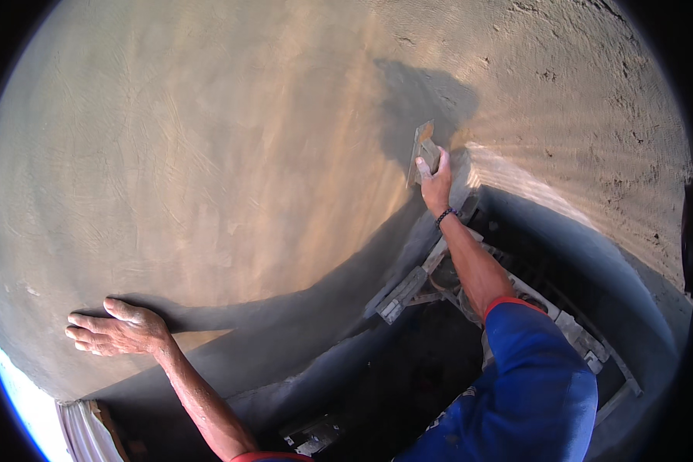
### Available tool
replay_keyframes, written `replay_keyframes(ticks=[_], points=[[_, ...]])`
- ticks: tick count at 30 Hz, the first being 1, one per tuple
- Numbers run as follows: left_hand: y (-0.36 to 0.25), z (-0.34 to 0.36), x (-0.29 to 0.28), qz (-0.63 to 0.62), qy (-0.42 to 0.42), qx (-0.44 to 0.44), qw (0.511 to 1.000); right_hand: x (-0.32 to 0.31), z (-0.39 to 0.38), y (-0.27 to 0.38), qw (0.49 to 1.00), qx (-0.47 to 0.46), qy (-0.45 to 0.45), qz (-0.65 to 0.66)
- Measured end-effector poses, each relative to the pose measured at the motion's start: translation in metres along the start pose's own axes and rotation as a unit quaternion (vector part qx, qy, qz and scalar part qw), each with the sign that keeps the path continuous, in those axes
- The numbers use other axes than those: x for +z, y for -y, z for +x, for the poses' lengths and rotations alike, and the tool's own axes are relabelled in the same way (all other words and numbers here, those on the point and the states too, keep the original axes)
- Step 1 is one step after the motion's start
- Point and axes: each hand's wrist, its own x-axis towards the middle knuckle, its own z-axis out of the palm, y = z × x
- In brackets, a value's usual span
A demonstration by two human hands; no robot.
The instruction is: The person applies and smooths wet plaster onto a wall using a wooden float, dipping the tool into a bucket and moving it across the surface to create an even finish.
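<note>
A broad plastered wall (208, 169) fills the view ahead, smooth and greyish brown with faint curved marks. On its lower left part rests my left hand (123, 331), fingers spread and holding nothing. My right hand (436, 185) is closed around the grip of a plastering float (423, 142), up near the corner where the walls meet. The float's flat plate is seen almost edge-on, close to the wall; whether its whole face touches cannot be told. A dark bead bracelet (446, 218) circles my right wrist.
To the right, an adjoining wall (577, 115) has rougher, pitted plaster. Worn wooden boards (404, 296) and framing stand below my right arm. White cloth (85, 431) hangs at the lower left, beside a bright opening. A pale object (316, 435) lies in the dark area below.
</note>
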Motion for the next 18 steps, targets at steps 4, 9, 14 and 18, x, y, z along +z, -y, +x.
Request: replay_keyframes(ticks=[4,9,14,18], points=[[0.003,0.000,-0.001,-0.008,0.000,0.014,1.000,0.057,-0.114,0.091,0.981,0.055,0.011,0.188],[0.004,-0.007,0.003,-0.003,0.002,0.013,1.000,0.071,-0.116,0.246,0.925,-0.350,0.143,0.044],[0.012,0.000,-0.005,0.010,-0.012,0.022,1.000,0.052,-0.068,0.128,0.988,-0.120,-0.003,0.094],[-0.008,0.000,0.001,-0.008,0.001,0.008,1.000,0.039,-0.102,0.062,0.975,0.111,-0.016,0.194]])
